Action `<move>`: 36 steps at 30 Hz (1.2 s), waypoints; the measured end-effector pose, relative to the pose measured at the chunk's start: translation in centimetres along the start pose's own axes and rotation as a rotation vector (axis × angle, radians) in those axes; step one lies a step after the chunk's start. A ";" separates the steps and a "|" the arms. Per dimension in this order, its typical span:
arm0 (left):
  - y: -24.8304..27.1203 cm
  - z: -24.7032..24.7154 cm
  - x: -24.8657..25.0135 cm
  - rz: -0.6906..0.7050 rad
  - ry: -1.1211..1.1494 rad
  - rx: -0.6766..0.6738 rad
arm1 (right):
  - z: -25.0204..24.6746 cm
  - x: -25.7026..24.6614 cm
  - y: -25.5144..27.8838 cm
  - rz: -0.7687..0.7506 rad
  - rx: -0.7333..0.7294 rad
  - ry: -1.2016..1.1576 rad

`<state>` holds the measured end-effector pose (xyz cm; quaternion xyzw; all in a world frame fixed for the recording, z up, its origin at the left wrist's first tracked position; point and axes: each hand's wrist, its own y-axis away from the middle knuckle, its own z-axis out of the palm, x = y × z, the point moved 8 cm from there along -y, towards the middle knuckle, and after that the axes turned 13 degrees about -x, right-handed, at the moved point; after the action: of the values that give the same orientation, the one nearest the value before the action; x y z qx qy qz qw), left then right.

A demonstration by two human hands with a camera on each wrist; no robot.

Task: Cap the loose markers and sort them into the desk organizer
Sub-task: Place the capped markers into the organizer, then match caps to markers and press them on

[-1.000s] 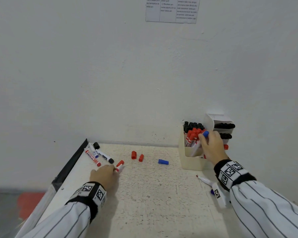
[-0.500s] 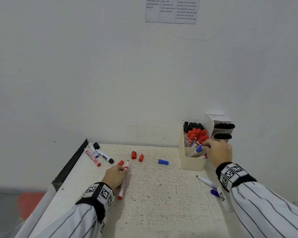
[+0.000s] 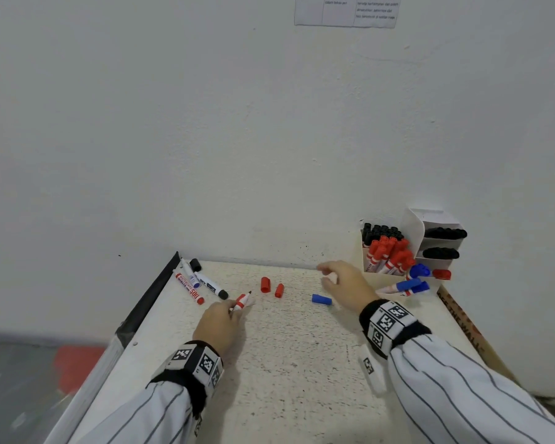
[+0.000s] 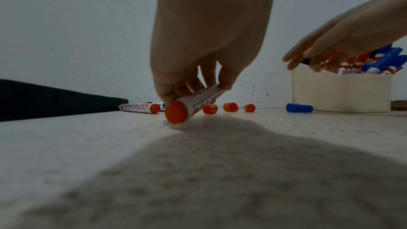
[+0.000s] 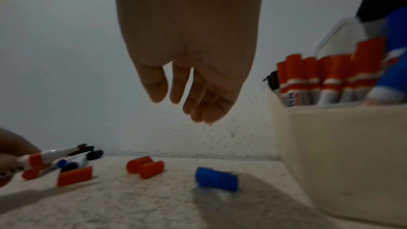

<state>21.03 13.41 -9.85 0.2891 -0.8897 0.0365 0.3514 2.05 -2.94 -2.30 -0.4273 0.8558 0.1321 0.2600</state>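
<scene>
While the left hand (image 3: 219,323) pinches an uncapped red-and-white whiteboard marker (image 3: 241,302) low and left of centre in the head view, tip pointing away, the right hand (image 3: 345,285) hovers with relaxed, empty fingers above a loose blue plastic cap (image 3: 321,299) on the speckled white table (image 3: 289,373). Two loose red caps (image 3: 271,287) lie between the hands. At right, the cream desk organizer (image 4: 341,91) holds upright red, black and blue markers. Three more markers (image 3: 199,283) lie in the table's far left corner.

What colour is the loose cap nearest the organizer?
Blue cap, clearest in the head view.
</scene>
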 end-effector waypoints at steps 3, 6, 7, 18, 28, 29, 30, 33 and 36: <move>-0.2 0.6 -0.1 0.000 -0.040 -0.028 | 5.4 -0.8 -2.4 0.065 -0.288 0.004; -0.2 1.2 -0.2 -0.012 -0.066 -0.027 | 9.0 -1.6 -3.3 0.090 -0.396 -0.022; -0.1 1.3 -0.2 -0.017 -0.074 -0.028 | 9.9 -1.7 -3.5 0.096 -0.426 -0.029; -0.4 1.9 -0.2 -0.007 -0.061 -0.017 | 10.7 -1.2 -5.4 0.212 -0.311 0.161; -0.9 2.8 0.1 0.046 -0.058 -0.148 | 10.2 -0.9 -4.4 0.299 -0.308 0.117; -0.9 2.9 0.3 0.068 -0.066 -0.158 | 10.2 -0.8 -4.1 0.305 -0.316 0.095; -0.8 2.9 0.5 0.094 -0.074 -0.156 | 10.0 -0.8 -3.9 0.287 -0.288 0.069; -0.5 2.6 1.1 0.148 -0.099 -0.136 | 8.4 -0.9 -3.3 0.206 -0.122 -0.061; -0.4 2.2 1.4 0.172 -0.052 -0.093 | 7.1 -1.3 -2.7 0.119 -0.013 -0.172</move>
<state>19.09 11.85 -10.69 0.1959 -0.9207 0.0178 0.3370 7.21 -0.55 -7.46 -0.3646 0.8533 0.1888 0.3214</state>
